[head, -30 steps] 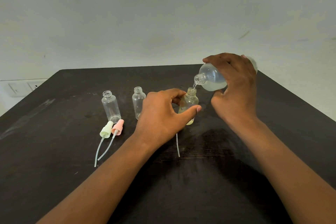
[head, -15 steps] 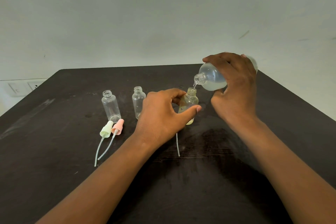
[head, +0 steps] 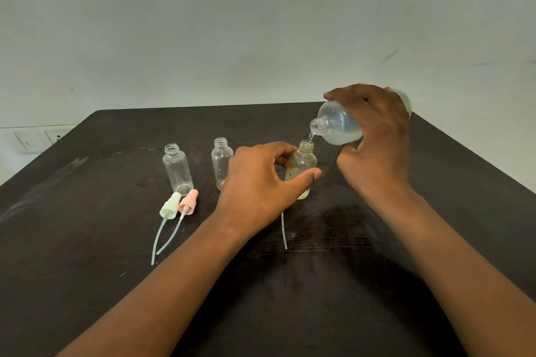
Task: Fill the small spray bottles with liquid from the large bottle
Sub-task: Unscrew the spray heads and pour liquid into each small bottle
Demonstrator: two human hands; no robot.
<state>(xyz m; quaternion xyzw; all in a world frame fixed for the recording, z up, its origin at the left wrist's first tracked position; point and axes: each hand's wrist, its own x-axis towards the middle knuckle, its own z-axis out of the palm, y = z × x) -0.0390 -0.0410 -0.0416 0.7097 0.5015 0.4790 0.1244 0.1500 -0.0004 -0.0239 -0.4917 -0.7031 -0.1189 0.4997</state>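
The right hand (head: 374,142) gripped the large bottle (head: 338,124), tilted mouth-down over the small bottle (head: 303,165) standing on the desk (head: 116,240). The left hand (head: 261,185) curled round that small bottle, hiding its lower side. The large bottle's base was mostly covered.

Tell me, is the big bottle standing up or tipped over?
Tipped: the right hand holds the big bottle sideways, mouth down, pouring.

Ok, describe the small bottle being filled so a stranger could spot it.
On the dark table, three small clear bottles stand in a row. It is the rightmost one, held by the left hand. Only it holds yellowish liquid, and sits under the tilted large bottle.
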